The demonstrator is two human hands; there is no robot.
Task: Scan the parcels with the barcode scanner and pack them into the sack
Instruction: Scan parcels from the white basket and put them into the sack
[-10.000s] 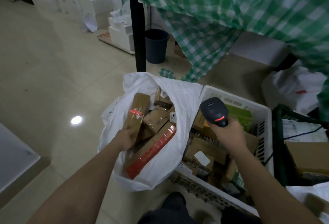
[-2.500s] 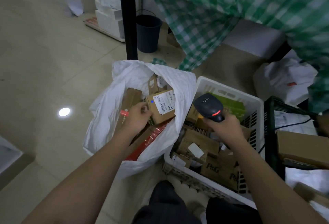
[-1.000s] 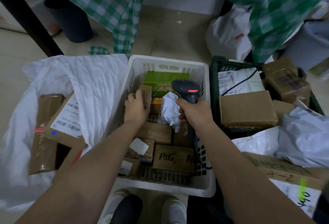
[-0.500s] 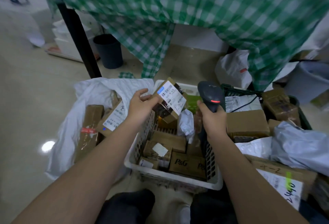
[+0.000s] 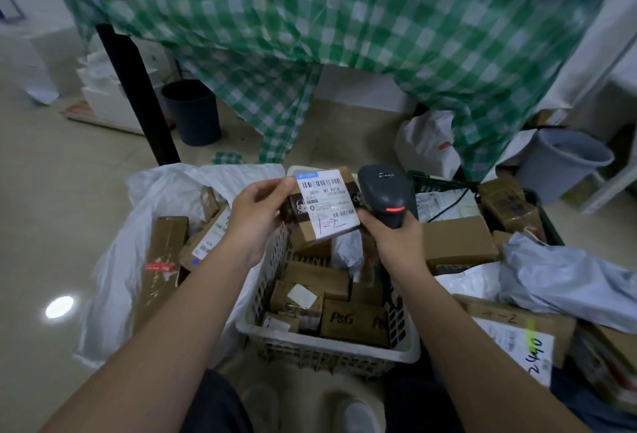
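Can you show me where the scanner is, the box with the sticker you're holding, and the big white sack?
barcode scanner (image 5: 386,196): head view, on its dark head above the red light.
held parcel (image 5: 325,207): head view, on its white label.
sack (image 5: 165,181): head view, on the white rim, left of the basket.

Small brown cardboard parcel (image 5: 320,212), white label: handwritten "1-2". Brown carton in white basket (image 5: 355,320): "P&G". Large carton's label (image 5: 517,346): "2440".
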